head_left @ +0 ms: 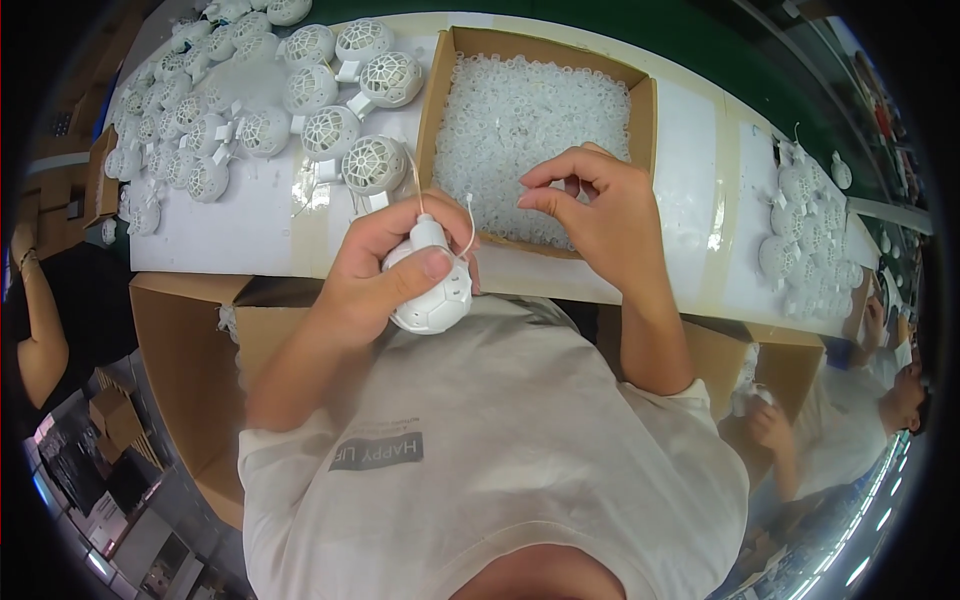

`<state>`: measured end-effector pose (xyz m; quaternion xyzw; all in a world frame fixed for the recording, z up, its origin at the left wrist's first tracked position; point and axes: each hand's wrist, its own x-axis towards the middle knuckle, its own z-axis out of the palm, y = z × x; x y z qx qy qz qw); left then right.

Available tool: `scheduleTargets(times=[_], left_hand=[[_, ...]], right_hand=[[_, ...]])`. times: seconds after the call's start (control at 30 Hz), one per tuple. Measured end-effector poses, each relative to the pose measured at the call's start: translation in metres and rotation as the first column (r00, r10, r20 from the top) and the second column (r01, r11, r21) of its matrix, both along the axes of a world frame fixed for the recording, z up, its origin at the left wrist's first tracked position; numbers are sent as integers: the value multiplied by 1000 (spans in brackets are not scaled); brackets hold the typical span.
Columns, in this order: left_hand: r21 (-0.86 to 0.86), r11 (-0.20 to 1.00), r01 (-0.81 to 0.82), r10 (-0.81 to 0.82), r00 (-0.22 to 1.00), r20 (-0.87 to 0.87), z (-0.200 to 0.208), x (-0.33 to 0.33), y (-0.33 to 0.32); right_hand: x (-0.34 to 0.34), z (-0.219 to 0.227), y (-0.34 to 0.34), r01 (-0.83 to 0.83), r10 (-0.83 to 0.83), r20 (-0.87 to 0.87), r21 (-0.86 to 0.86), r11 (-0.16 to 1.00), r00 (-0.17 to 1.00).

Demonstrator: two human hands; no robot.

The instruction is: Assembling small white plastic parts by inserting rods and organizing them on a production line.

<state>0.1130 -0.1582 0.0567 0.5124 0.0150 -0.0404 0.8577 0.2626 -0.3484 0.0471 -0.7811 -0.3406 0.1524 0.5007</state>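
Observation:
My left hand (365, 262) is wrapped round a white ball-shaped plastic housing (438, 308) with faceted panels and a short neck pointing away from me. From the neck rises a thin wire (417, 178); a second white lead (473, 225) curves up beside the fingers and ends in a small tip. My right hand (600, 205) hovers over the near right part of a cardboard box (645, 125) of small clear plastic pieces (530, 120). Its thumb and forefinger are bent into a pinch. Whatever may be between those fingertips is too small to make out.
Many white openwork balls (330, 130) cover the left of the white table (690, 200), and more balls (800, 230) lie at its right end. Open cartons (185, 370) stand below the near edge. One person (850, 420) works at the right; another person's arm (40, 330) shows at left.

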Motion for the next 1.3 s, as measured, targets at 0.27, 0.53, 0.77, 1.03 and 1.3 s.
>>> scheduleTargets(times=[0.27, 0.53, 0.77, 1.03, 1.3], left_hand=[[-111, 975, 193, -203, 975, -93, 10, 3, 2], [-227, 956, 184, -217, 967, -134, 7, 3, 5], [-209, 977, -40, 15, 992, -121, 0, 3, -6], [177, 920, -348, 341, 937, 72, -7, 4, -22], [550, 660, -512, 366, 858, 359, -9, 5, -21]], right_hand=[[-9, 26, 9, 16, 281, -632, 421, 907, 722], [-3, 17, 9, -224, 474, -490, 483, 846, 732], [-19, 11, 10, -127, 520, -466, 646, 753, 715], [-37, 15, 11, -8, 339, -397, 639, 769, 853], [-35, 20, 9, -111, 17, 288, 313, 943, 957]])
